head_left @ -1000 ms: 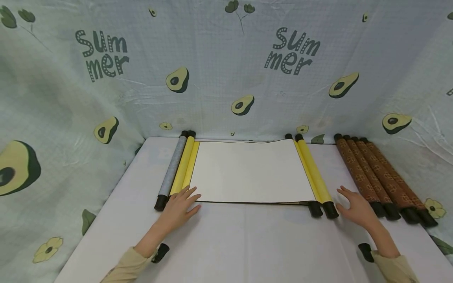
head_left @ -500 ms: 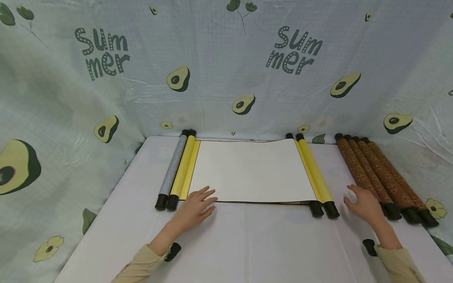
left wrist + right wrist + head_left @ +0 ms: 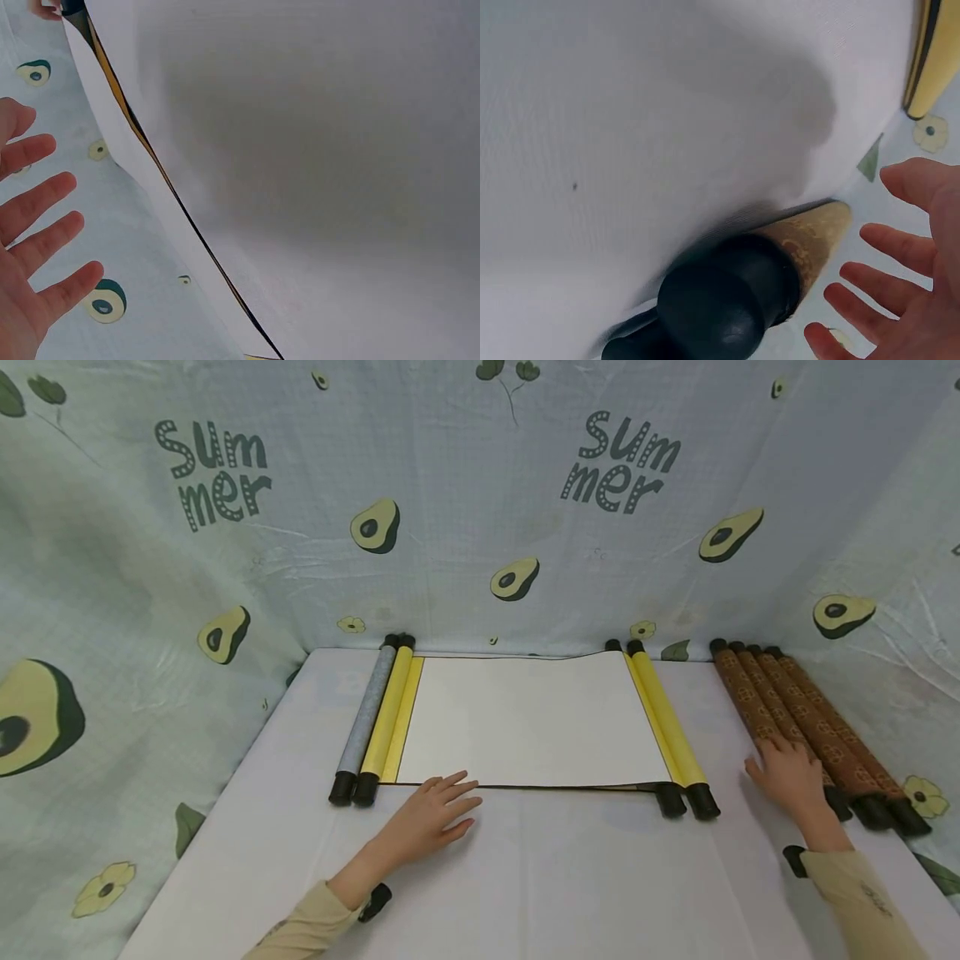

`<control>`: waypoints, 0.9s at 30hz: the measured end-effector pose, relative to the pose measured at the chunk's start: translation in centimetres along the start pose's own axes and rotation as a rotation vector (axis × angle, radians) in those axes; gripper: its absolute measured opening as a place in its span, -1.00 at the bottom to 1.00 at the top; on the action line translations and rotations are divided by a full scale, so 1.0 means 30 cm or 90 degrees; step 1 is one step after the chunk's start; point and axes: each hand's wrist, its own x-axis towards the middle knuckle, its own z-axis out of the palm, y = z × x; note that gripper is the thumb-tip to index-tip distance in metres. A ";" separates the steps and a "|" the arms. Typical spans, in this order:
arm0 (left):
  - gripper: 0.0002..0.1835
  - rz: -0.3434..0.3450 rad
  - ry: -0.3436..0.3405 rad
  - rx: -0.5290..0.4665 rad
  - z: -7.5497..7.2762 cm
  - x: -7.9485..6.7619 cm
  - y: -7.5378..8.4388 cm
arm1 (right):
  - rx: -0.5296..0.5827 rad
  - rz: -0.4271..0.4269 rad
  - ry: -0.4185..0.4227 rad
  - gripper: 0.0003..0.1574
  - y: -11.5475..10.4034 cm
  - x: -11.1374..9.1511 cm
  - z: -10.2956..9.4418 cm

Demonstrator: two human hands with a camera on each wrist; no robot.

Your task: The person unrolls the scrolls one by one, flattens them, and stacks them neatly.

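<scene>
In the head view a partly unrolled scroll with a white sheet (image 3: 532, 718) lies between yellow rolls, one pair seen at the right roll (image 3: 670, 727) and one at the left roll (image 3: 387, 714). My left hand (image 3: 423, 827), fingers spread, hovers by the sheet's front edge and holds nothing. On the right, several brown patterned scrolls (image 3: 742, 689) with black end knobs lie side by side. My right hand (image 3: 791, 781) is over the front part of the leftmost ones, overlapping them there; in the right wrist view its fingers (image 3: 889, 247) are spread beside a black knob (image 3: 712, 307).
A grey-blue rolled scroll (image 3: 367, 710) lies along the left yellow roll. Both stand on a white-covered table (image 3: 570, 877). Behind and at the sides hangs a cloth (image 3: 450, 460) printed with avocados and lettering.
My right hand has moved right, from beside the yellow roll to over the brown scrolls. My left hand has drawn away from the left rolls, rightward and slightly nearer. The scrolls lie as before.
</scene>
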 end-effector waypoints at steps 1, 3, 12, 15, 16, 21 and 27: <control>-0.69 -0.001 -0.004 -0.002 -0.002 0.001 0.003 | 0.000 0.007 -0.007 -0.40 0.005 0.004 0.001; -0.68 -0.001 -0.010 -0.001 -0.004 0.002 0.008 | -0.002 0.021 -0.030 -0.39 0.015 0.012 0.006; -0.70 0.002 -0.024 -0.009 -0.015 0.021 0.027 | 0.003 0.029 -0.058 -0.25 0.061 0.034 0.030; -0.70 0.008 -0.024 -0.005 -0.012 0.025 0.032 | 0.025 0.037 -0.057 -0.20 0.075 0.039 0.040; -0.71 0.009 -0.024 -0.003 -0.010 0.026 0.033 | 0.030 0.040 -0.059 -0.20 0.079 0.040 0.044; -0.71 0.010 -0.029 -0.001 -0.005 0.026 0.037 | 0.049 0.046 -0.072 -0.18 0.093 0.047 0.055; -0.71 0.016 -0.025 0.000 -0.001 0.024 0.038 | 0.046 0.074 -0.093 -0.19 0.104 0.052 0.060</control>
